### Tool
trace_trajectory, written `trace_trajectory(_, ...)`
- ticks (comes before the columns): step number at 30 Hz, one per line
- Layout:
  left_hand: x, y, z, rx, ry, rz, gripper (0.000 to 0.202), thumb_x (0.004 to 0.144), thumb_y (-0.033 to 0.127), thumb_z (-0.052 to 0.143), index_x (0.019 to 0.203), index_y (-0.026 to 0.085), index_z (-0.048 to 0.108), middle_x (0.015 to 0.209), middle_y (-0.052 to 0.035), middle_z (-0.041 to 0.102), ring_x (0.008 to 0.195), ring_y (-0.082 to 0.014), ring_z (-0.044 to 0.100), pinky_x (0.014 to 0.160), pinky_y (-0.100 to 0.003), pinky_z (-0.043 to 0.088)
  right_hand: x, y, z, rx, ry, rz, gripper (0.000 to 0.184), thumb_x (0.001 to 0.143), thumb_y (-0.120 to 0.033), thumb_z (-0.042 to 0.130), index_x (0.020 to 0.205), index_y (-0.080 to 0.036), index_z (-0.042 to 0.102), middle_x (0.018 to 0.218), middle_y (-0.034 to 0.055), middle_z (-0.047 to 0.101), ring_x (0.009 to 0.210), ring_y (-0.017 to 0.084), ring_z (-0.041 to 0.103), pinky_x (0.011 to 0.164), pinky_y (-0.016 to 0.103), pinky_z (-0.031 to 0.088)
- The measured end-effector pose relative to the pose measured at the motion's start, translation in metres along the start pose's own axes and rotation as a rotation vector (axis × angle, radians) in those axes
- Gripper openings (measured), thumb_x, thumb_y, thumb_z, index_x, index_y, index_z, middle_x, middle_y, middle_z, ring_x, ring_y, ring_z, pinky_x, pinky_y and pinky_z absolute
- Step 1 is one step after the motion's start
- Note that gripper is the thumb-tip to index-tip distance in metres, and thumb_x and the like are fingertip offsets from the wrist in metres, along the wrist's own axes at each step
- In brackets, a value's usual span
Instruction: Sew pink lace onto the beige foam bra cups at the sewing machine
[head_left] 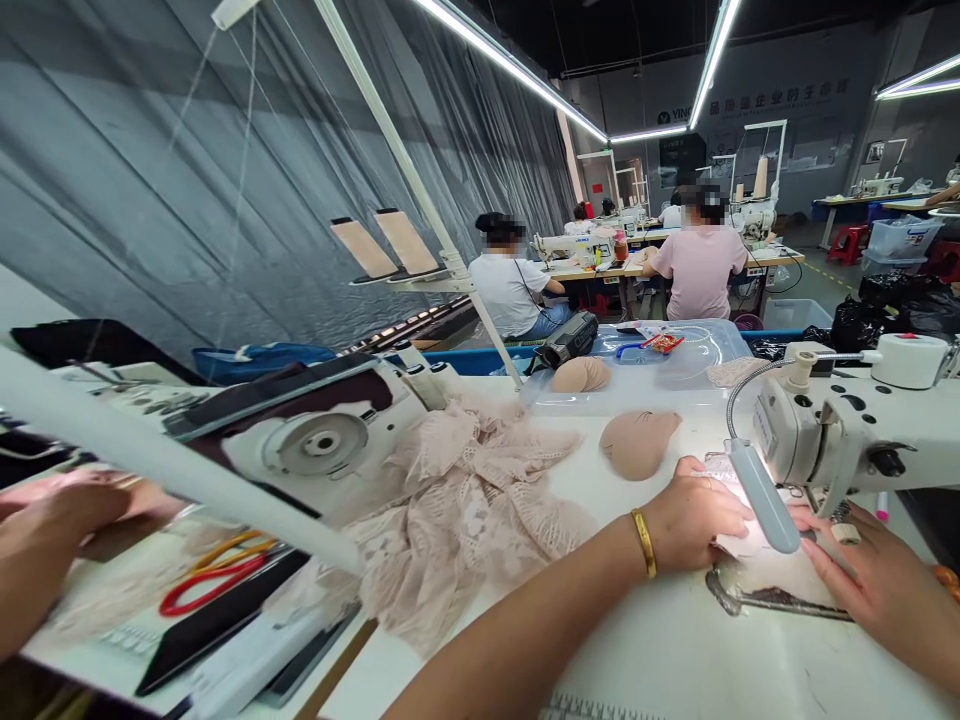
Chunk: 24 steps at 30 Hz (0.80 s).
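My left hand (694,520), with a gold bangle at the wrist, rests with curled fingers on a small pale fabric piece (796,577). The piece lies on the bed of a white sewing machine (847,430). My right hand (874,585) lies flat, fingers stretched out, on the right side of the same piece by the needle area. The machine's lamp (761,495) shines brightly on the fabric between my hands and hides part of it.
A heap of beige lace (465,500) lies left of my arm, with a foam cup (637,443) behind it. Red-handled scissors (210,585) and a second machine (315,440) are at left, near another person's hand (45,540). Co-workers (510,285) sit at far tables.
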<state>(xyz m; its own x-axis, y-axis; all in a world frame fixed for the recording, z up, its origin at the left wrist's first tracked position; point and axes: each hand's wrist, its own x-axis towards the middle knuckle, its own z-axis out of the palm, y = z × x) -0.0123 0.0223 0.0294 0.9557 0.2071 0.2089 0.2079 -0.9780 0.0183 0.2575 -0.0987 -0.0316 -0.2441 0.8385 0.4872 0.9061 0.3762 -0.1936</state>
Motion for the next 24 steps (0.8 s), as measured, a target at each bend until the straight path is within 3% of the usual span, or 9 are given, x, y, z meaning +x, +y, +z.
trace_trajectory(3,0.0,-0.001,0.0,-0.079,-0.034,-0.002,0.021,0.089,0.017,0.065,0.103,0.024,0.078,0.122,-0.0044,0.08,0.108,-0.0247,0.068,0.092,-0.042,0.03,0.0,0.0,0.001,-0.015,0.032,0.006,0.042,0.107,-0.053,0.043,0.105,-0.027,0.076,0.11,0.0141,0.077,0.114,0.036,0.072,0.094,0.054,0.06)
trace_trajectory(8,0.0,0.0,0.004,-0.056,-0.005,-0.028,0.027,0.084,0.013,0.066,0.107,0.024,0.075,0.134,-0.0034,0.075,0.117,-0.0263,0.065,0.091,-0.043,0.028,-0.002,0.002,0.004,-0.035,0.055,-0.022,0.042,0.108,-0.051,0.043,0.1,-0.026,0.076,0.112,0.0144,0.078,0.113,0.036,0.072,0.094,0.054,0.06)
trace_trajectory(13,0.0,0.004,0.014,-0.001,0.023,-0.046,0.013,0.088,0.018,0.067,0.098,0.021,0.073,0.111,-0.0041,0.079,0.101,-0.0253,0.065,0.09,-0.044,0.026,-0.008,0.007,0.006,-0.072,0.072,-0.069,0.046,0.109,-0.05,0.042,0.09,-0.026,0.077,0.109,0.0149,0.079,0.105,0.036,0.074,0.091,0.054,0.06)
trace_trajectory(20,-0.004,0.013,0.008,0.073,0.032,0.007,0.002,0.086,0.017,0.067,0.085,0.018,0.068,0.104,-0.0038,0.076,0.092,-0.0218,0.061,0.089,-0.044,0.025,0.0,-0.004,-0.009,-0.043,0.048,-0.105,0.037,0.111,-0.045,0.043,0.119,-0.027,0.074,0.107,0.0106,0.08,0.093,0.03,0.075,0.08,0.043,0.06)
trace_trajectory(24,-0.008,0.024,0.004,0.073,0.08,0.066,0.009,0.09,0.018,0.064,0.082,0.019,0.067,0.098,-0.0004,0.074,0.085,-0.0188,0.06,0.09,-0.045,0.024,0.004,-0.012,-0.016,0.039,-0.089,-0.161,0.029,0.112,-0.035,0.042,0.121,-0.029,0.069,0.106,0.0051,0.077,0.093,0.024,0.074,0.08,0.036,0.059)
